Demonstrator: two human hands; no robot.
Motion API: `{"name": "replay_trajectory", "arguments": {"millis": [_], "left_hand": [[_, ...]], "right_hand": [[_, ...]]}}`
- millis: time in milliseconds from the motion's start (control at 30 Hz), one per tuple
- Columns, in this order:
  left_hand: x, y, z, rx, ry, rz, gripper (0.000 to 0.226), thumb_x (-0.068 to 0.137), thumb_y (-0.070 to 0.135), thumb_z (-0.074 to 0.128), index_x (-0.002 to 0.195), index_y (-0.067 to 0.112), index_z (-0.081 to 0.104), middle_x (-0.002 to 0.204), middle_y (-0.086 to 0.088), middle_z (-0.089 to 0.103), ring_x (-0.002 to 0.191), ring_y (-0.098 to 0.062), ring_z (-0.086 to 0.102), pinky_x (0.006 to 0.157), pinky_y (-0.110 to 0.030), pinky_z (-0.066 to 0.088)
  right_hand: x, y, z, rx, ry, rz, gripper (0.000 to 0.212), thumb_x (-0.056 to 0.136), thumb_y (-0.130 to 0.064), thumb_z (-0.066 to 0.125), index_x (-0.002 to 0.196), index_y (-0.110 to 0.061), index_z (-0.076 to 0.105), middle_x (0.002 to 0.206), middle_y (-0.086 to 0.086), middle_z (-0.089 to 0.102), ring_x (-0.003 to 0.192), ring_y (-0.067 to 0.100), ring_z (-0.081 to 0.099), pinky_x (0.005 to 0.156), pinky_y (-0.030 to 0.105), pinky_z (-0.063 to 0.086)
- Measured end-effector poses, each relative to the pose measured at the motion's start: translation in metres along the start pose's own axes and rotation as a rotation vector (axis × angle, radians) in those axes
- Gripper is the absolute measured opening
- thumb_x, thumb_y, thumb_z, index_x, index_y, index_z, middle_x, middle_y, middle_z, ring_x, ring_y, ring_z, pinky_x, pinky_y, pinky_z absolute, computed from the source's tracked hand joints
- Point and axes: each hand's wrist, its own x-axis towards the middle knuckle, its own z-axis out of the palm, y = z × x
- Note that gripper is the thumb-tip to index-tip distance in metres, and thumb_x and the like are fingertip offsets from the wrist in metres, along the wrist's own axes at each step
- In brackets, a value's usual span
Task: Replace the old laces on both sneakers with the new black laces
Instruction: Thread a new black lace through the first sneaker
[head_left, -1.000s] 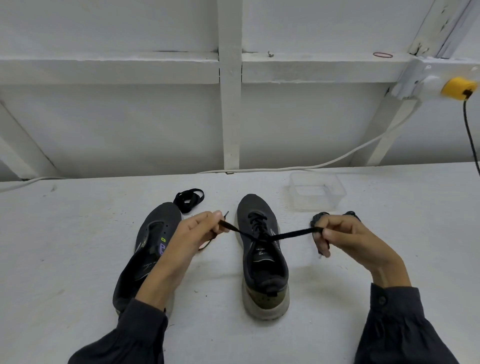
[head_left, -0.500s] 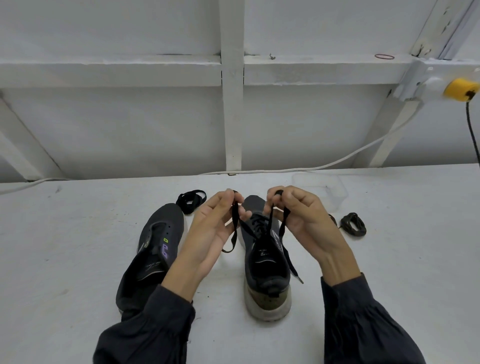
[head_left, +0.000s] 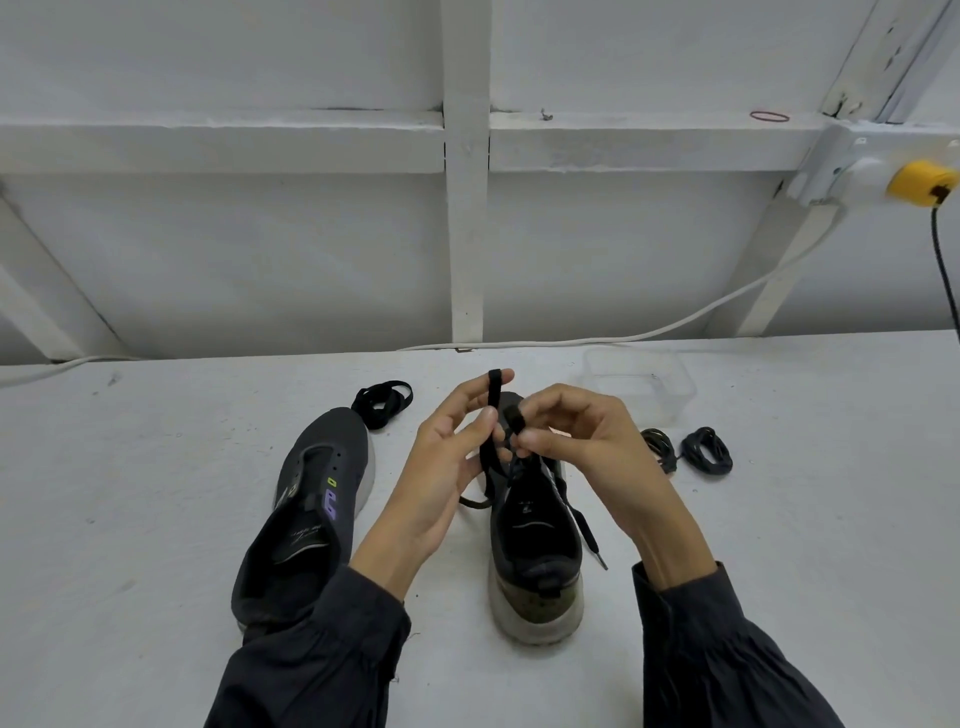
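Note:
Two dark sneakers stand on the white table, toes away from me. The right sneaker (head_left: 535, 545) is threaded with a black lace (head_left: 584, 525), one free end trailing past its right side. Above its tongue my left hand (head_left: 447, 467) pinches an upright loop of that lace between thumb and fingers. My right hand (head_left: 576, 447) pinches a second loop close beside it. The left sneaker (head_left: 306, 514) has bare eyelets and leans to the left under my left forearm. A coiled black lace (head_left: 382, 402) lies by its toe.
Two more coiled dark laces (head_left: 691, 449) lie right of the laced shoe. A clear plastic tub (head_left: 641, 382) stands behind them near the wall. A white cable (head_left: 675, 325) runs along the table's back edge up to a socket with a yellow plug (head_left: 919, 179).
A second ago the lace was stretched sideways between my hands. Both hands have come together over the right sneaker's tongue, each now holding a raised loop, and the loops are closer than before.

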Motion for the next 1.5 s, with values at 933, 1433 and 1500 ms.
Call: {"name": "replay_trajectory", "arguments": {"millis": [933, 1433, 1500], "left_hand": [[-0.001, -0.011, -0.001, 0.370, 0.072, -0.008, 0.015, 0.081, 0.007, 0.076, 0.094, 0.015, 0.074, 0.084, -0.001, 0.075, 0.072, -0.009, 0.069, 0.063, -0.013, 0.050], [0.002, -0.020, -0.009, 0.710, -0.042, 0.482, 0.022, 0.082, -0.006, 0.068, 0.078, 0.015, 0.071, 0.083, 0.009, 0.072, 0.085, -0.012, 0.068, 0.076, -0.027, 0.055], [0.002, -0.023, -0.008, 0.676, -0.027, 0.486, 0.024, 0.083, -0.007, 0.067, 0.080, 0.017, 0.070, 0.085, 0.008, 0.072, 0.087, -0.014, 0.069, 0.079, -0.033, 0.056]], "right_hand": [[0.004, 0.022, 0.000, -0.315, 0.462, -0.106, 0.017, 0.067, -0.005, 0.087, 0.072, -0.017, 0.077, 0.067, -0.001, 0.070, 0.058, 0.012, 0.062, 0.056, 0.020, 0.047], [-0.005, 0.020, -0.033, -0.319, -0.136, 0.178, 0.010, 0.081, -0.013, 0.076, 0.074, -0.019, 0.078, 0.077, -0.002, 0.066, 0.071, 0.009, 0.060, 0.069, 0.019, 0.047], [-0.006, 0.022, -0.034, -0.259, -0.193, 0.193, 0.016, 0.086, -0.013, 0.073, 0.071, -0.019, 0.074, 0.075, -0.001, 0.061, 0.066, 0.009, 0.051, 0.065, 0.017, 0.042]]}}
